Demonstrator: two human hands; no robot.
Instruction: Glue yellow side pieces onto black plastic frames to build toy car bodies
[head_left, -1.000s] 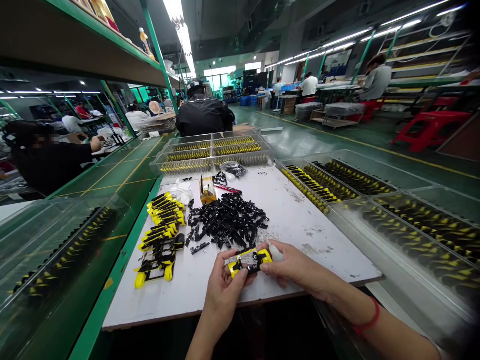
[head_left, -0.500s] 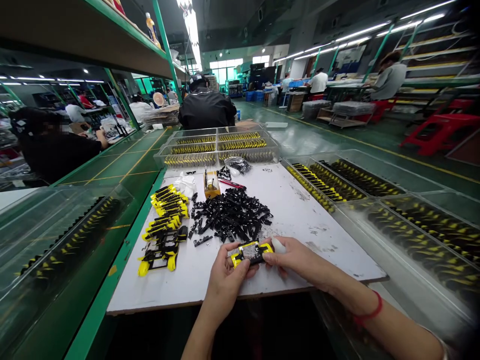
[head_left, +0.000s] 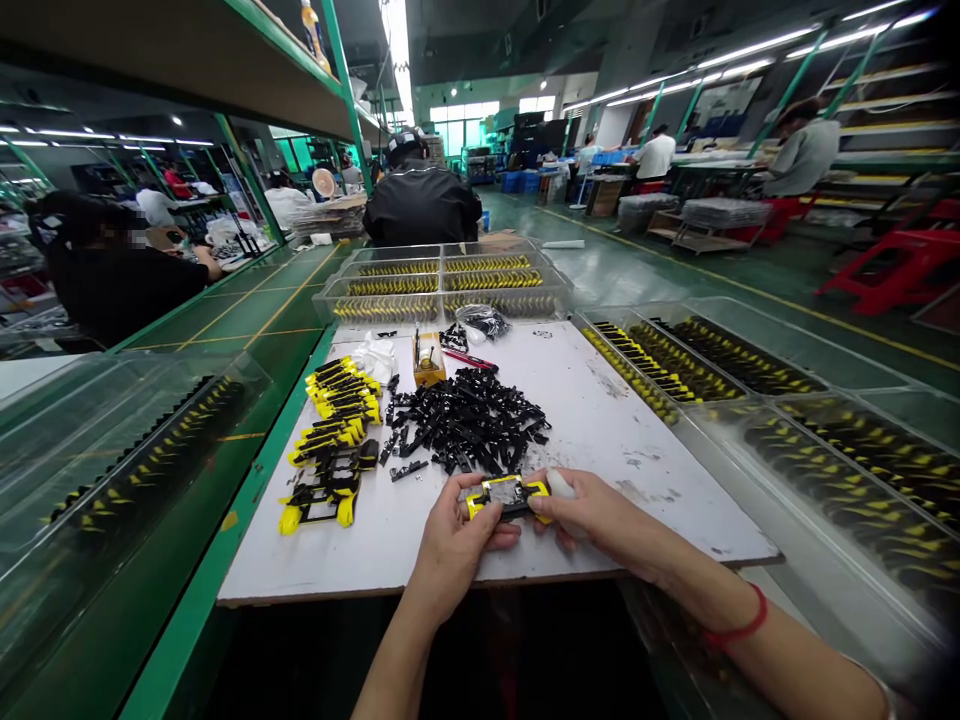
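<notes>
Both my hands hold a small yellow and black plastic toy car body [head_left: 506,495] low over the white work board [head_left: 645,480]. My left hand [head_left: 454,535] grips its left end, and my right hand [head_left: 592,515] pinches its right end. A small white object [head_left: 560,485] shows at my right thumb, but its kind is unclear. Just beyond my hands lies a heap of small black plastic parts [head_left: 469,422]. Stacked yellow and black parts [head_left: 334,450] lie further left on the board.
Clear trays of yellow and black parts stand beyond the board [head_left: 442,285], to its right [head_left: 660,365] and to its left [head_left: 150,460]. A small yellow box [head_left: 428,360], a plastic bag [head_left: 484,320] and a red-handled tool [head_left: 469,360] lie at the far edge. A co-worker [head_left: 420,205] sits beyond.
My view has turned slightly right and upward, so the board sits lower-right in the frame. Both hands still hold the car body, which now lies flatter and closer to the black heap.
</notes>
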